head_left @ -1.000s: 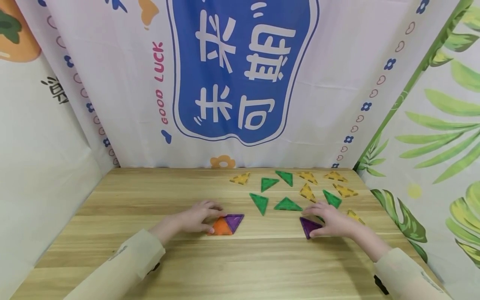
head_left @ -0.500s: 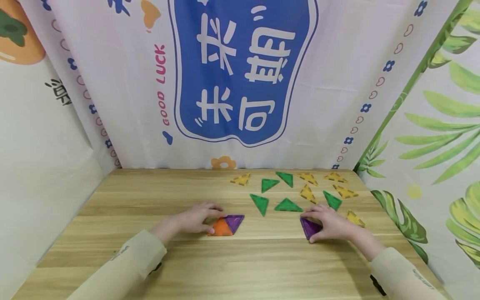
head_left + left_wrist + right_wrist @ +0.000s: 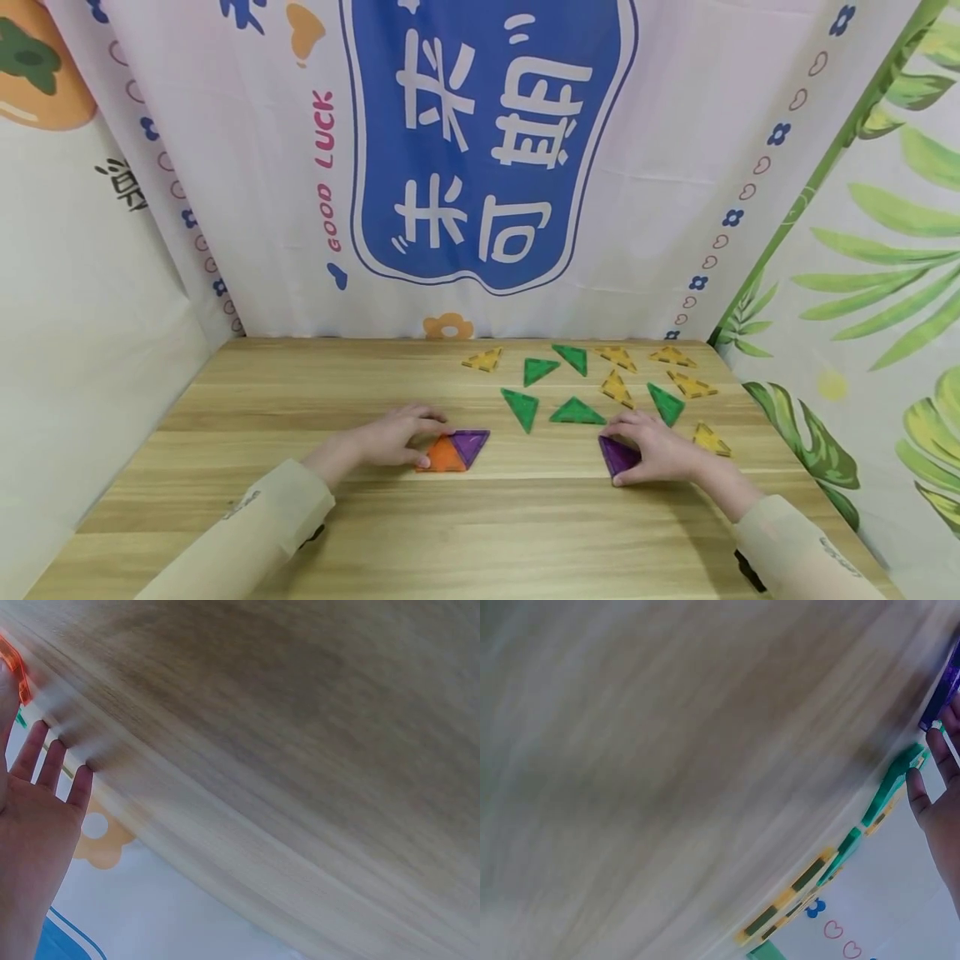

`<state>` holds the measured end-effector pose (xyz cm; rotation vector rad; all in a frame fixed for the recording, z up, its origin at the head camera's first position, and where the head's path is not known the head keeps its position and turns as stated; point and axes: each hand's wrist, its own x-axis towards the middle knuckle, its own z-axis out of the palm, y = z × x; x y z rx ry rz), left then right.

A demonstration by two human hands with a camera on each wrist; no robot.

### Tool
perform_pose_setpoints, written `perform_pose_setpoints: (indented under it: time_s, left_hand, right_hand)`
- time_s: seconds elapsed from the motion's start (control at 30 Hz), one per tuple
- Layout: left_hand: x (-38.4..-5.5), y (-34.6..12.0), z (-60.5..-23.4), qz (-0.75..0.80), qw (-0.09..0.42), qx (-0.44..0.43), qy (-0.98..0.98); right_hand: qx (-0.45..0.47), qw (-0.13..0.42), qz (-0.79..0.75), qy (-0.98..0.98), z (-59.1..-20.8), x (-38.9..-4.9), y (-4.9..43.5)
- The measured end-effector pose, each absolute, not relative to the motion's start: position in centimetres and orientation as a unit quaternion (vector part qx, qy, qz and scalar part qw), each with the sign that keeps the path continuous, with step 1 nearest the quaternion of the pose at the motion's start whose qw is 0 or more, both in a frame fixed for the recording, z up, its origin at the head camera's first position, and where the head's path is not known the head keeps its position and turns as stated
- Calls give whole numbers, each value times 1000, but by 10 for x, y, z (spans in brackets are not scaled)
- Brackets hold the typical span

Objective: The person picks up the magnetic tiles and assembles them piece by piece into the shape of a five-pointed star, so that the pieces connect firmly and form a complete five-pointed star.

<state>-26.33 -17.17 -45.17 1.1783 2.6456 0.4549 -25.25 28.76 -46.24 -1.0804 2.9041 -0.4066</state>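
My left hand [image 3: 396, 437] pinches an orange triangular magnetic tile [image 3: 446, 457] between thumb and fingers at the tabletop. A purple triangular tile [image 3: 471, 445] lies against the slanted right side of the orange one. Farther right, my right hand [image 3: 656, 448] pinches a second purple triangular tile [image 3: 617, 457], its thumb at the near corner and fingers at the far corner. In the left wrist view, the orange tile's edge [image 3: 13, 667] shows at the far left beside the spread fingers. The right wrist view catches the held purple tile [image 3: 943, 688] at its right edge.
Several green triangular tiles [image 3: 576, 412] and several yellow ones [image 3: 617, 388] lie scattered over the back right of the wooden table [image 3: 465, 542]. A printed cloth [image 3: 285, 275] hangs behind the table, with more cloth along both sides.
My right hand has shifted slightly toward the front and left, its fingers settling on the far corner of the purple tile. My left hand stays on the orange tile.
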Motion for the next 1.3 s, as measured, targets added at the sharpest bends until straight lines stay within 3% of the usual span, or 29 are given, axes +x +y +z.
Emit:
perform_pose_setpoints:
  time_s: [1.3]
  left_hand:
    - [-263,-172,-451,160,107,399,896]
  right_hand:
    - [-503,95,-72,856,-441,-264,154]
